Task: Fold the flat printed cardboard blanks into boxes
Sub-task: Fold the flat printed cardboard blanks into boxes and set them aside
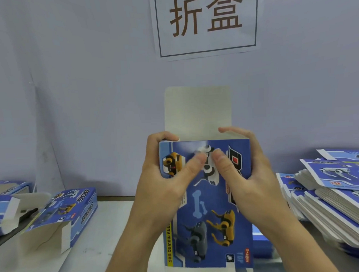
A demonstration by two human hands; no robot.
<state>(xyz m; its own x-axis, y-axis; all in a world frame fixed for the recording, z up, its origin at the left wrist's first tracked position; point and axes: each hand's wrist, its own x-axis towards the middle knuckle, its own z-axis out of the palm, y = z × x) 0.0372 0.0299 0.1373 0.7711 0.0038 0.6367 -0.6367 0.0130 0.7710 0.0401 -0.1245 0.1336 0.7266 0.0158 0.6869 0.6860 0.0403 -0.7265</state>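
Note:
I hold a blue printed cardboard box with robot-dog pictures upright in the middle of the view. Its plain white top flap stands open and points up. My left hand grips the box's upper left edge, thumb on the printed front, fingers curled over the top corner. On the upper right edge my right hand holds it the same way, thumb on the front and fingers reaching over the top behind the flap.
A stack of flat printed blanks lies fanned out on the right of the white table. On the left lie a folded box with open end flaps and another box at the edge. A wall with a paper sign is close behind.

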